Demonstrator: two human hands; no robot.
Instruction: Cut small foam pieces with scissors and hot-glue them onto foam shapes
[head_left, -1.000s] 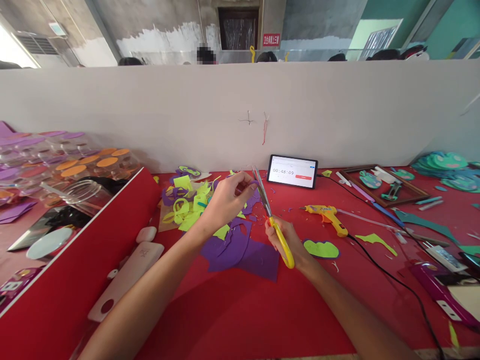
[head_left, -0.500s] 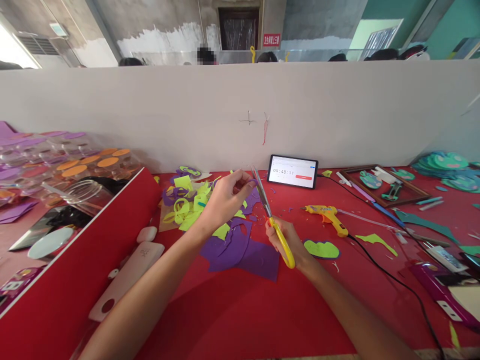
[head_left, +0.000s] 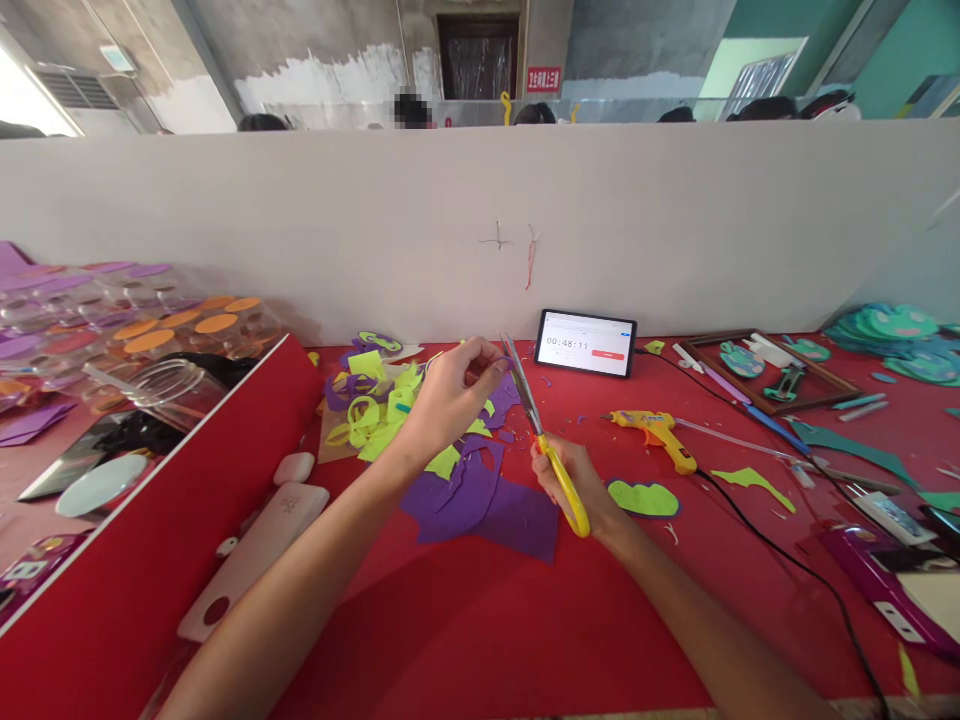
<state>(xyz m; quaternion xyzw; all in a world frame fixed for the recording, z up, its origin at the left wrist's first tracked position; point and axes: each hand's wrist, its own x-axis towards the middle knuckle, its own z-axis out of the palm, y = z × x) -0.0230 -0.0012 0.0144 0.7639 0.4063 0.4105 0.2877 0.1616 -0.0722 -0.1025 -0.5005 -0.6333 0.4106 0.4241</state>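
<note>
My right hand is closed round the yellow handles of a pair of scissors, whose metal blades point up and away, slightly apart. Close to the blades, my left hand pinches a small purple piece that looks like felt or foam; most of it is hidden by the fingers. Under and beyond my left hand lies a heap of lime-green scraps. Purple sheets with cut edges lie below the hands. A lime-green shape with a purple border rests right of the scissors.
A yellow glue gun with a black cable lies at right. A tablet showing a timer leans on the white partition. A wooden tray stands at far right. On the left, a red divider runs beside a white power bank-like block.
Almost nothing differs. Both hands and the scissors keep practically the same position, and the timer reads the same.
</note>
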